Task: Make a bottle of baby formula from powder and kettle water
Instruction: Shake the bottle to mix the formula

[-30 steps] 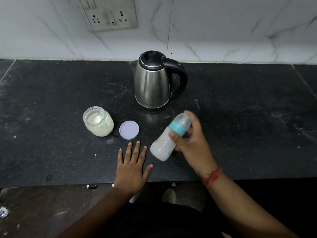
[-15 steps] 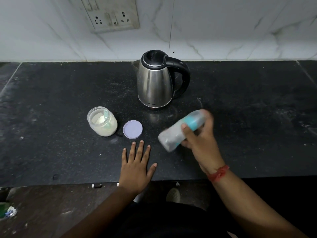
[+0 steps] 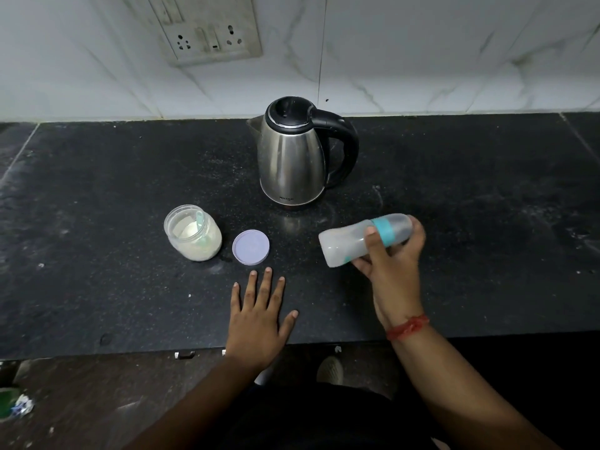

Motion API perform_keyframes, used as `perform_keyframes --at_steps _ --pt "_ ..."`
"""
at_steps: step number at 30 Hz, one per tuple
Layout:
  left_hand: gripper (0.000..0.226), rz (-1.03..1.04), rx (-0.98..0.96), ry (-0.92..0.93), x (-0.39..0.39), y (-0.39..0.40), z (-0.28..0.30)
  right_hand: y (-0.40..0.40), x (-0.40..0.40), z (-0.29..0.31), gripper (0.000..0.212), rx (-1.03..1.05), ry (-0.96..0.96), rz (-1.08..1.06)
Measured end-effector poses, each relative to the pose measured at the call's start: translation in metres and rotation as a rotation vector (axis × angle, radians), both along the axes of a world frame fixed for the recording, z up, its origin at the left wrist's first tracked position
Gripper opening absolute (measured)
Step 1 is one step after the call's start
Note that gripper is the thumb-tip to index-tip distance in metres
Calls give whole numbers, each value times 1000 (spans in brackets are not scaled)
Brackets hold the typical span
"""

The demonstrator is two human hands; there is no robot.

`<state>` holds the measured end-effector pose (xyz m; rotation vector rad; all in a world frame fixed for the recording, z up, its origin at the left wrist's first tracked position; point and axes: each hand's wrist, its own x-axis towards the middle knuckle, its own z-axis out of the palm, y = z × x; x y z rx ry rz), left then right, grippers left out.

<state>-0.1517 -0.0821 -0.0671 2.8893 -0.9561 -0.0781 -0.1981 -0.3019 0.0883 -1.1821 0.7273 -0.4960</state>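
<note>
A black stone counter [image 3: 97, 190] is running wall to wall under white marbled tiles, with a socket plate [image 3: 207, 30] sitting at 11 o'clock. The right hand [image 3: 394, 264] is gripping the bottle [image 3: 354, 241] at 3 o'clock, fingers curling round its capped end, the bottle lying nearly level above the counter. The left hand [image 3: 259, 323] is lying flat, fingers spread, near the front edge at 6 o'clock. The kettle [image 3: 292, 157] is standing at 12 o'clock. The open jar [image 3: 193, 235] and its lid [image 3: 250, 247] are sitting side by side at 9 o'clock, lid just beyond the left fingertips. Bare counter is stretching away at 3 and 9 o'clock.
</note>
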Motion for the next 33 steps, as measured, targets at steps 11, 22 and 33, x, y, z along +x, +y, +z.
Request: perform_keyframes --at_steps 11,22,33 --pt "72 -6 -5 -2 0 0 0 5 1 0 67 -99 -17 51" --pt "73 -10 2 -1 1 1 1 3 0 -12 67 -160 148 401" --pt "72 -6 12 2 1 0 2 -10 4 -3 61 -146 121 367"
